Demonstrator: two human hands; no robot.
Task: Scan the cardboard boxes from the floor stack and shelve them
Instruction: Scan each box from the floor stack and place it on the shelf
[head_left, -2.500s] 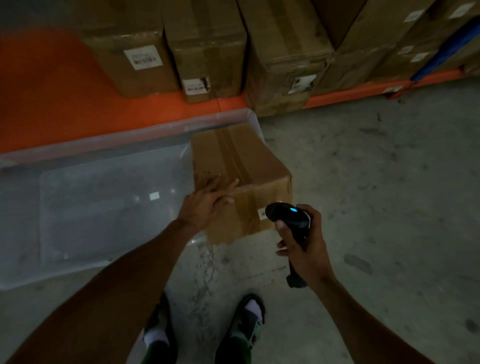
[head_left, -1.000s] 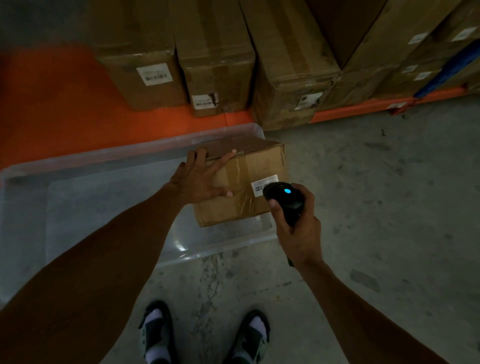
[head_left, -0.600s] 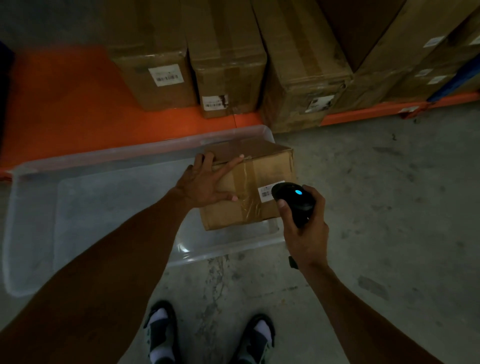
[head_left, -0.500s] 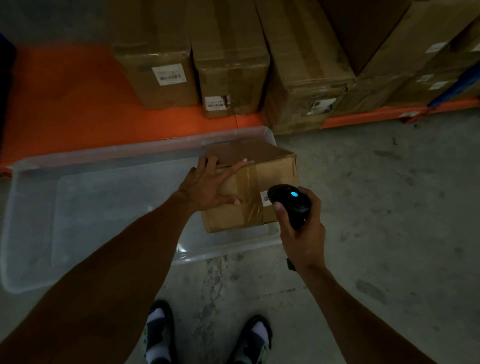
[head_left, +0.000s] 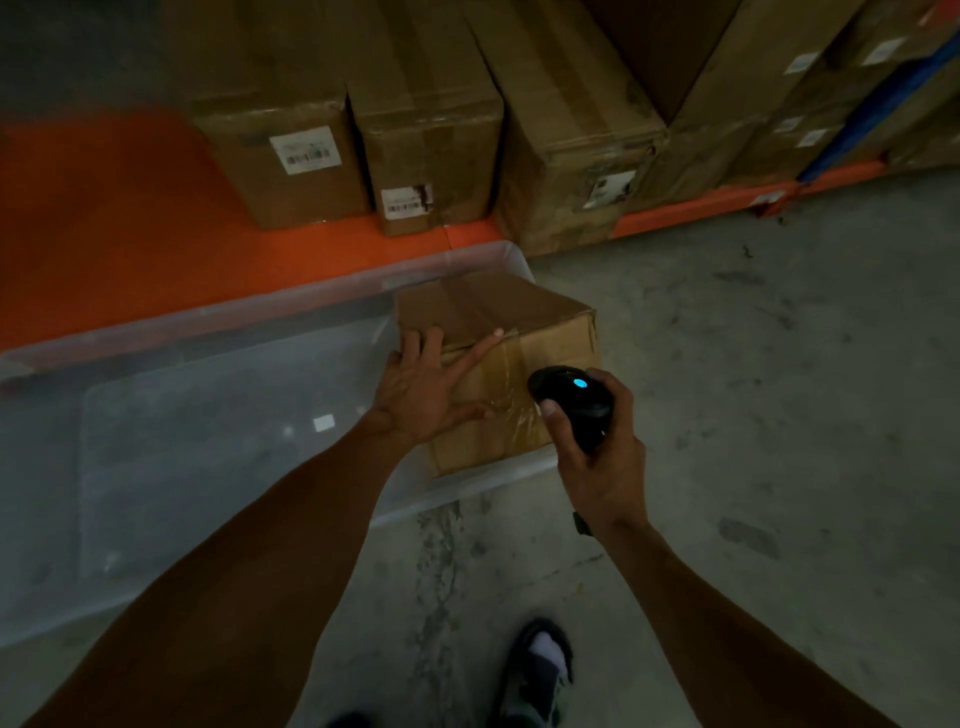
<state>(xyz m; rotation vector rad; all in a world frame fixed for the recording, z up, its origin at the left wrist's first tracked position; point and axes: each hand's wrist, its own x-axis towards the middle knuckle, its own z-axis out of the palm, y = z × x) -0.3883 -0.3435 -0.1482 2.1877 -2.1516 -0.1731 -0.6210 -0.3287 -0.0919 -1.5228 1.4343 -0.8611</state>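
We saw a taped brown cardboard box (head_left: 514, 338); our left hand (head_left: 423, 395) pressed it flat-fingered, our right hand (head_left: 597, 462) gripped a scanner (head_left: 571, 400) hiding its label.

You are looking down at a grey concrete floor (head_left: 753, 395), stained and cracked near your feet. A clear plastic bin (head_left: 197, 467) lies along the floor's left side, its far rim beside the orange shelf edge (head_left: 130, 249). A small white sticker (head_left: 323, 423) shows through its bottom. One shoe (head_left: 535, 670) stands at the bottom edge; a blue beam (head_left: 878, 117), possibly an upright, crosses the far right corner.
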